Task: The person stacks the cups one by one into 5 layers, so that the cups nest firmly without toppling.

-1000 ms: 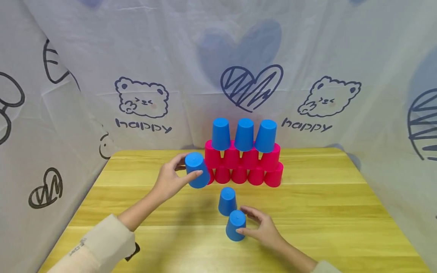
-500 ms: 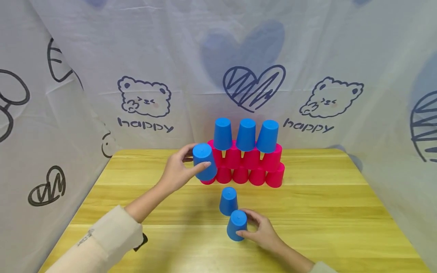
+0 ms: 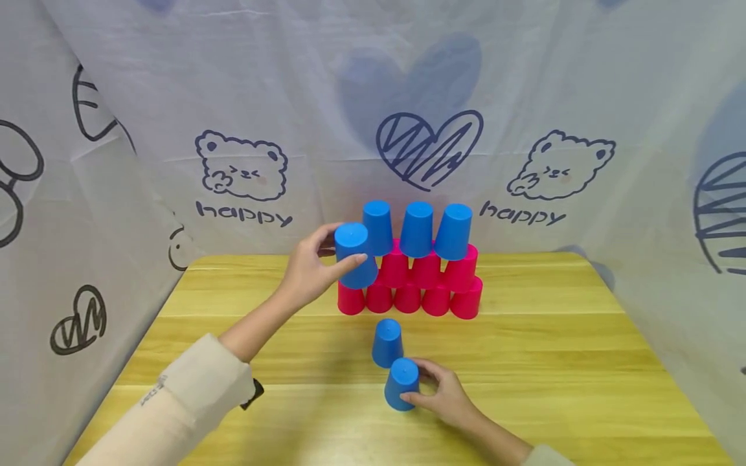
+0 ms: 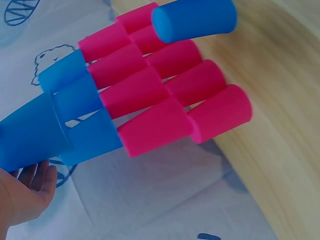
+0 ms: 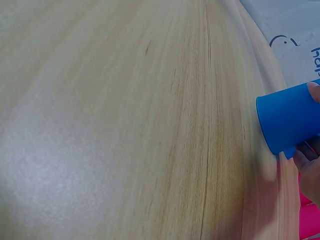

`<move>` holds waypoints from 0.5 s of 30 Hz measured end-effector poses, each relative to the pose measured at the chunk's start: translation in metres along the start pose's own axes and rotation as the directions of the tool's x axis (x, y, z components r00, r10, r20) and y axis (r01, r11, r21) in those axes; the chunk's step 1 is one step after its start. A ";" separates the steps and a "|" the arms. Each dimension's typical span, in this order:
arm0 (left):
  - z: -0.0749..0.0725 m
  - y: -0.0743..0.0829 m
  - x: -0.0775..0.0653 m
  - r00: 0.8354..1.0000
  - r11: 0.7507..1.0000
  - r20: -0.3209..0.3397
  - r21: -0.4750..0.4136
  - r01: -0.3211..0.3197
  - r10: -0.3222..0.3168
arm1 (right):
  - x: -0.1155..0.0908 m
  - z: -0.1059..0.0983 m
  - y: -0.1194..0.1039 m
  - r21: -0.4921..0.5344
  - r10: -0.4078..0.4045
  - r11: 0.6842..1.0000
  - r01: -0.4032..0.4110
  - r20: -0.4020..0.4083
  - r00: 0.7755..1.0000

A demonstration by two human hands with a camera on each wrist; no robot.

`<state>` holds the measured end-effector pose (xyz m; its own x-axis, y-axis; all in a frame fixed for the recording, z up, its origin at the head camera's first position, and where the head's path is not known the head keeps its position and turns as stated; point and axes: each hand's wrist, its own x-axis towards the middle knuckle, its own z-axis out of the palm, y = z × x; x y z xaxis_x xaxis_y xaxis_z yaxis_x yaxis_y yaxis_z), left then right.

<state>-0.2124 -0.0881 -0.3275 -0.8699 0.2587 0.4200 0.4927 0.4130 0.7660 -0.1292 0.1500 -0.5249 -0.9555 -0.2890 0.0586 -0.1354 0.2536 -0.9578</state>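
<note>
My left hand point(image 3: 313, 266) grips an upside-down blue cup point(image 3: 354, 255), thumb on its near side, in the air at the left end of a cup stack. That cup hides part of the second row. The stack has two rows of red cups point(image 3: 408, 298) with three blue cups point(image 3: 416, 230) on top, all upside down. In the left wrist view the held cup point(image 4: 32, 132) overlaps the top row. My right hand point(image 3: 445, 395) holds another blue cup point(image 3: 401, 385) standing on the table, between thumb and fingers. Just behind it stands a blue cup point(image 3: 387, 343).
The wooden table point(image 3: 542, 362) reaches back to a white printed cloth point(image 3: 326, 129), which also hangs along both sides. The stack stands near the table's back edge. A dark object point(image 3: 252, 393) shows beside the left cuff.
My left hand has lifted its blue cup and moved it right, from beside the bottom red row to the level of the upper rows. The right hand stays at its cup, fingers slightly closer around it.
</note>
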 end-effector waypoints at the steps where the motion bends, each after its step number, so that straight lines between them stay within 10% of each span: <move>1: 0.000 0.002 0.002 1.000 1.000 -0.002 -0.006 -0.004 0.004 | 0.000 0.000 0.000 -0.002 0.000 1.000 0.000 0.000 1.000; 15: 0.002 0.019 0.022 1.000 1.000 -0.011 -0.003 -0.004 0.004 | 0.002 -0.003 -0.006 -0.042 -0.006 0.999 0.006 -0.007 1.000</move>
<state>-0.2221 -0.0731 -0.3050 -0.8681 0.2508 0.4284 0.4961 0.4094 0.7657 -0.1310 0.1512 -0.5186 -0.9565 -0.2839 0.0666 -0.1521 0.2908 -0.9446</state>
